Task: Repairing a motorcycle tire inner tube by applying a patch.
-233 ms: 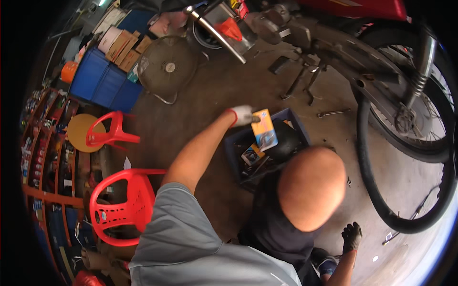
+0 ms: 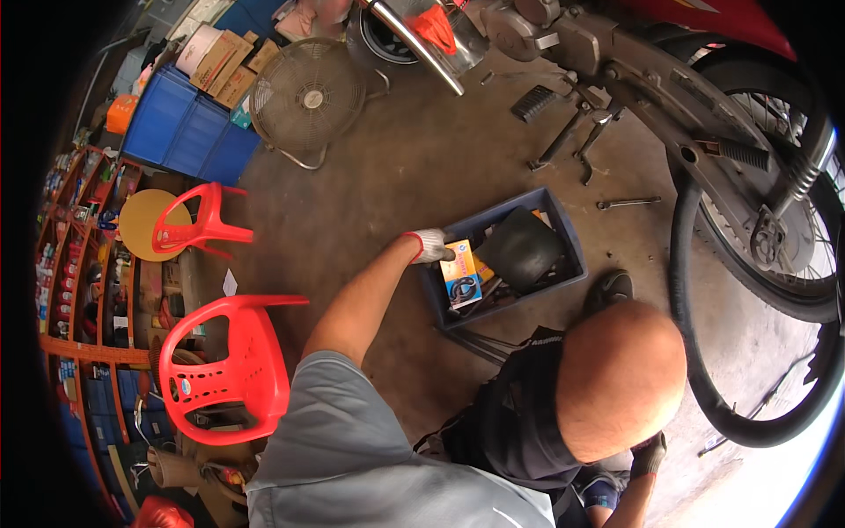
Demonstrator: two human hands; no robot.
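1. fingers of the left hand [image 2: 431,246], in a white glove with a red cuff, pinch the top edge of a small box [image 2: 462,273]. thumb and fingertips are closed on it, not spread.
2. small box is orange and blue and stands on end at the left end of a blue crate [image 2: 572,242]. its lower end looks to be down among the bits in the crate.
3. crate sits on the concrete floor [image 2: 396,167] and also holds a black rubber lump [image 2: 524,251], just right of the box.
4. right hand [image 2: 647,453] is in a dark glove at the lower right, partly behind a crouching co-worker's bare head [image 2: 620,378]. fingers look curled, but i can't tell if they hold anything.
5. progress, as a judgement: the box is gripped and at the crate, neither lifted clear nor let go, so the handling is mid-way. nothing from the crate has reached the motorbike yet.
6. motorbike's rear wheel [image 2: 783,220] is well right of the crate. a loose black tyre [image 2: 695,352] loops beside it, so the wheel work looks open, not finished.
7. a wrench [image 2: 629,203] lies on the floor between crate and wheel, untouched.
8. a red chair [image 2: 229,370] and a floor fan [image 2: 308,97] are off to the left, well apart from both hands.
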